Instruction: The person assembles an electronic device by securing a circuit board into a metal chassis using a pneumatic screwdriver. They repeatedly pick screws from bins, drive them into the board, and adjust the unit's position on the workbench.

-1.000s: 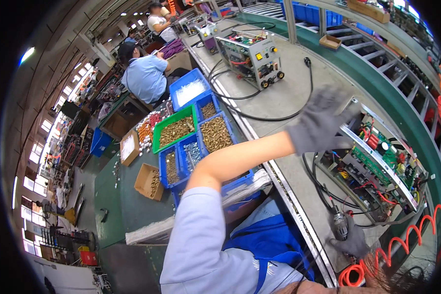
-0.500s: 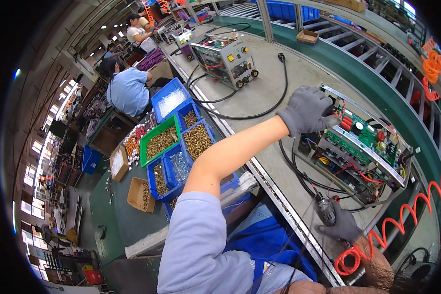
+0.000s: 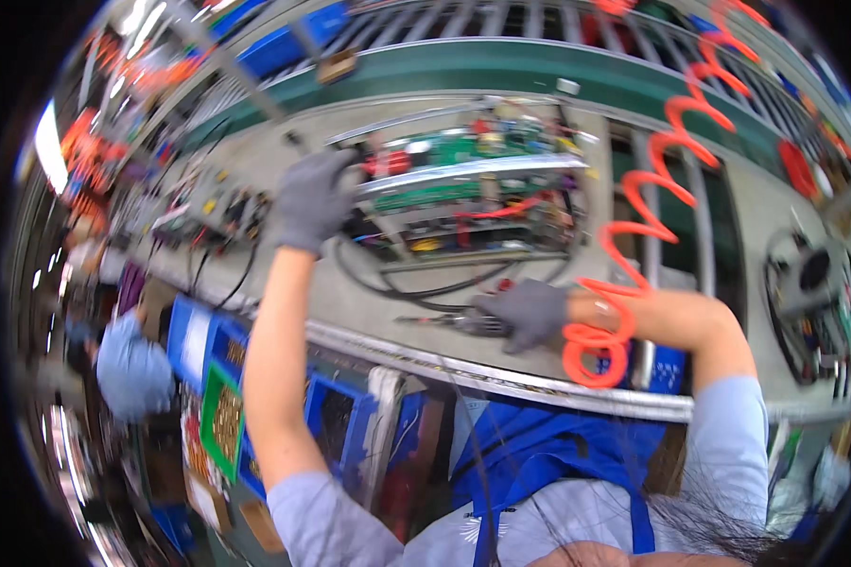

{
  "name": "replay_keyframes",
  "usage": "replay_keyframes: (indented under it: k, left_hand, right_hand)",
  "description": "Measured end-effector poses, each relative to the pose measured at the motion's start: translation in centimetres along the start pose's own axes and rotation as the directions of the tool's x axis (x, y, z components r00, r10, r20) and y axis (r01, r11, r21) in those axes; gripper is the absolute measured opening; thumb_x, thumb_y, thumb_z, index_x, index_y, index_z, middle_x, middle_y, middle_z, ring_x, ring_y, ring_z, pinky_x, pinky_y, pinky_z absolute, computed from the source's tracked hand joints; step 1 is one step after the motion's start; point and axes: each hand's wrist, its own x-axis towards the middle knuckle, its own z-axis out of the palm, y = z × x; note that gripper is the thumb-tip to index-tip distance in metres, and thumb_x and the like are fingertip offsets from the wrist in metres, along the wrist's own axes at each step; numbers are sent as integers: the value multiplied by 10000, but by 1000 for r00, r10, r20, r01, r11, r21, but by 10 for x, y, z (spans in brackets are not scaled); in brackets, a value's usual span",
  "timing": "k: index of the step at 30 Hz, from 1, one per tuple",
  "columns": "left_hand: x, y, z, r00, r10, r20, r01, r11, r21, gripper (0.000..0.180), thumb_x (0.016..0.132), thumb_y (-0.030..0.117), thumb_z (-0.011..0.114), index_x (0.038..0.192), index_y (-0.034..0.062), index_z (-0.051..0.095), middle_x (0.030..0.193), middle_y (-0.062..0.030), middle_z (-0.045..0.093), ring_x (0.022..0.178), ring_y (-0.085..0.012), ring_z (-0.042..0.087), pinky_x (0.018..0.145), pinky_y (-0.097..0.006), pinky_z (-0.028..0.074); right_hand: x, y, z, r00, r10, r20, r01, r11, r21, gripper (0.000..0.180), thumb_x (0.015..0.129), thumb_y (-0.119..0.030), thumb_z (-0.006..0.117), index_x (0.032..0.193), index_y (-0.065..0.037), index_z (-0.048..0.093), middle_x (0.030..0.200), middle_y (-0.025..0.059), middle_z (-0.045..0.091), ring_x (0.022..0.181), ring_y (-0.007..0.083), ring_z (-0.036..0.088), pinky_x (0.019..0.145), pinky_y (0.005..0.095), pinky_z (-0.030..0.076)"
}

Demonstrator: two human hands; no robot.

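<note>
My gloved left hand (image 3: 314, 200) is closed over the left end of an open electronic unit (image 3: 473, 178). Green circuit boards, red parts and wires show between the unit's metal rails. Motion blurs the fingertips. In front of the unit, my gloved right hand (image 3: 529, 314) is wrapped around a power screwdriver (image 3: 482, 324), its thin bit pointing left. The screwdriver lies nearly level, close above the bench (image 3: 350, 302), and its bit is apart from the unit. An orange coiled hose (image 3: 660, 189) hangs by my right wrist.
Black cables (image 3: 397, 291) loop in front of the unit. Another electronic unit (image 3: 208, 213) stands left. A green bin (image 3: 222, 420) of brass-coloured parts and several blue bins sit below the bench edge. A roller conveyor (image 3: 463, 21) runs behind. A person (image 3: 134, 364) sits at left.
The view has swung right, bringing the unit toward the middle. My left hand stays at the unit's left end. My right hand still holds the screwdriver, now pointing left.
</note>
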Motion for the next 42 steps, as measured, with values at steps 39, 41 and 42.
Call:
replay_keyframes:
  k: [39, 41, 42]
  left_hand:
    - [-138, 142, 103, 905, 145, 400, -54, 972, -230, 560, 827, 471, 616, 1251, 109, 565, 1174, -133, 569, 1086, -339, 524, 916, -474, 402]
    - [-138, 143, 107, 912, 159, 378, -64, 966, -252, 554, 833, 475, 608, 1245, 107, 563, 1178, -135, 566, 1083, -343, 523, 918, -478, 401]
    - [-138, 144, 106, 910, 154, 384, -63, 969, -239, 544, 833, 466, 612, 1228, 95, 561, 1159, -133, 565, 1076, -340, 524, 910, -472, 406]
  right_hand:
    - [-359, 179, 124, -669, 588, -454, -79, 551, 830, 769, 817, -166, 712, 1424, 83, 310, 1400, 195, 455, 1258, 257, 461, 1069, 343, 366]
    - [-341, 183, 134, -694, 563, -448, -95, 546, 832, 727, 804, -117, 719, 1397, 67, 341, 1340, 174, 506, 1192, 249, 511, 1044, 339, 385]
    - [-325, 180, 133, -660, 583, -474, -51, 595, 802, 721, 802, -112, 724, 1391, 65, 347, 1321, 171, 519, 1174, 244, 519, 1030, 335, 394]
